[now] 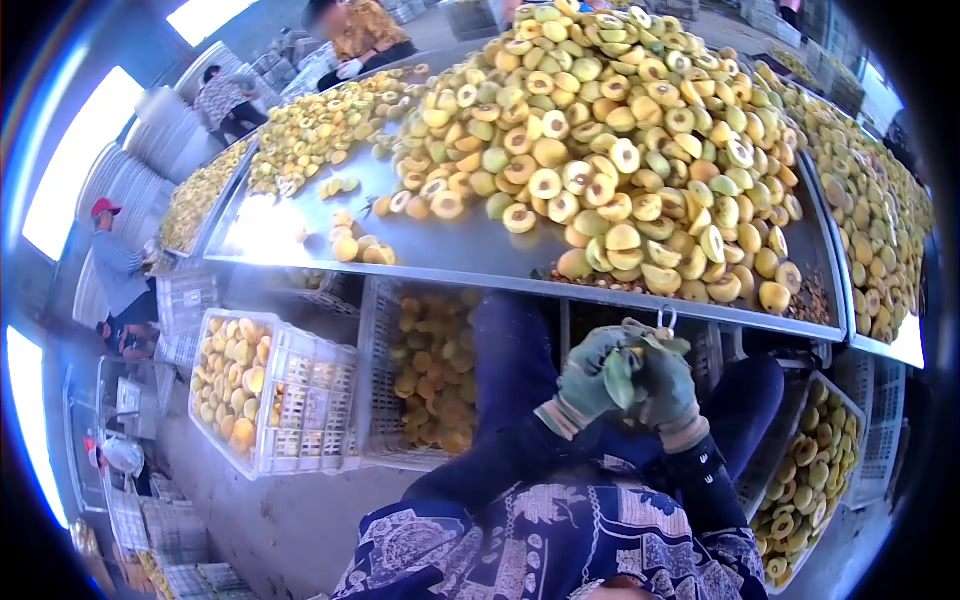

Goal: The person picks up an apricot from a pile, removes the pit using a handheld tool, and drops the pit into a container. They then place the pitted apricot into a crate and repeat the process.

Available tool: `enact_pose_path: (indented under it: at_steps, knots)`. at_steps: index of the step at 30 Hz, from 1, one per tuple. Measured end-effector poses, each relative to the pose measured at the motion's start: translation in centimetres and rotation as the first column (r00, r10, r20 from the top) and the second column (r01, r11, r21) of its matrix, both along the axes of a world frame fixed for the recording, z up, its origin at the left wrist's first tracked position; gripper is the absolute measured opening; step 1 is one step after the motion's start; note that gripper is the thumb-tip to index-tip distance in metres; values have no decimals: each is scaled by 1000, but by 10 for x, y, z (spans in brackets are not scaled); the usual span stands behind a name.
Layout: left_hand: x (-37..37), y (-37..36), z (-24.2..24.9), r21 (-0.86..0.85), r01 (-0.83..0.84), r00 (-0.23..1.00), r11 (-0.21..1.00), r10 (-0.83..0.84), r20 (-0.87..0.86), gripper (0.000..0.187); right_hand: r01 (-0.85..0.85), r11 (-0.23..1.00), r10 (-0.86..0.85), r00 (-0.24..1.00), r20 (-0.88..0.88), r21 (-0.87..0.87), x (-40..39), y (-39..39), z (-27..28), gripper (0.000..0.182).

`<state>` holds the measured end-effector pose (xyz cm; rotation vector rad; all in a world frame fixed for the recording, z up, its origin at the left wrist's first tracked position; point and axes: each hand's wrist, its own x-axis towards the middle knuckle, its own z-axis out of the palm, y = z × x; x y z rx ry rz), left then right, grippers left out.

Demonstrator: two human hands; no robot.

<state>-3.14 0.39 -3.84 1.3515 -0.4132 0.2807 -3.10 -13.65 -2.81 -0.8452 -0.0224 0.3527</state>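
Both my hands wear greenish-grey gloves and meet in front of my lap, just below the table's front edge. Fingers curled, my left hand (590, 380) is at the green leaves (622, 376). My right hand (668, 390) is closed beside it, by the same leaves. A metal ring (667, 318) shows at the top of my right hand. Whatever else lies between the gloves is hidden. Beyond them, a big pile of halved yellow-green fruit (620, 150) covers much of the metal table (480, 245).
A white crate (310, 400) of fruit stands at the left, beside another crate (378, 400) under the table. A third crate (850, 440) is at my right. Brown scraps (812, 300) lie near the table's right corner. Several people work around tables farther back.
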Motion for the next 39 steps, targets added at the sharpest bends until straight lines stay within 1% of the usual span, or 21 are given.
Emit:
enact_pose_path:
  at_steps: [1,3,4,5,8,11,15,16,19,20,21,22,23,25,27,28,31,33,35,36,39]
  knots:
    - [-3,-1,-4,-279,92,935,956,-179,-306,27,15,995,-15,1000,2,-100,-4,-3,-2,47]
    - [-1,4,-2,-371,89,885,924,-244,-396,21,97,984,-121,980,-157,-152,-11,2,-7,28]
    - [-1,4,-4,-352,99,869,931,-253,-426,18,38,999,-36,994,-105,17,-15,1,11,25]
    - [1,5,-6,-330,110,853,938,-259,-454,17,127,990,-133,984,-123,-57,-17,6,9,27]
    - [5,10,22,323,175,933,930,-51,-357,30,153,986,-162,976,-148,-69,-24,-1,11,24]
    - [8,2,26,364,78,980,928,-4,-200,22,169,978,-187,970,-154,-121,-30,-9,17,24]
    - [16,-9,27,-134,262,797,956,-292,-528,23,208,962,-224,971,-80,-176,-37,-13,11,25]
    - [16,-10,35,232,243,885,942,-116,-452,20,193,956,-209,977,-47,-222,-39,-12,15,26]
    - [27,-13,13,117,232,877,966,-156,-454,15,302,905,-305,952,38,-301,-39,-3,14,24]
    - [44,-15,-13,-395,306,798,866,-459,-389,12,387,865,-352,922,162,-319,-37,1,4,20]
    - [50,-10,-10,-88,284,803,955,-287,-522,13,469,819,-389,877,280,-330,-39,2,-2,16]
    - [57,-5,-7,219,300,788,929,-112,-605,15,261,891,-284,959,-7,-371,-43,-9,29,17]
    - [64,-2,-10,203,319,610,926,-36,-792,16,315,898,-346,937,-51,-309,-41,-11,28,17]
    - [57,4,1,515,434,720,739,60,-691,22,426,886,-454,878,-155,-184,-38,-14,23,16]
    - [45,6,-16,445,361,767,820,10,-641,31,473,866,-500,833,-236,-163,-33,-19,19,15]
    - [35,-3,-4,99,325,715,941,-175,-677,39,503,852,-524,814,-248,-148,-29,-17,12,15]
    - [8,-23,13,-204,225,855,953,-294,-427,42,459,875,-485,824,-294,-157,-29,-1,11,20]
    - [-3,-23,4,-110,113,845,987,-154,-513,47,298,908,-393,848,-356,-294,-30,18,26,23]
    - [12,-9,2,-341,206,714,917,-379,-589,52,19,973,-84,957,-277,-232,-40,13,38,27]
    - [20,-3,7,-487,203,628,849,-495,-600,54,6,975,-70,958,-279,-222,-40,11,45,28]
    - [16,-4,30,-527,75,646,847,-444,-621,51,60,950,-117,979,-169,-307,-36,1,38,27]
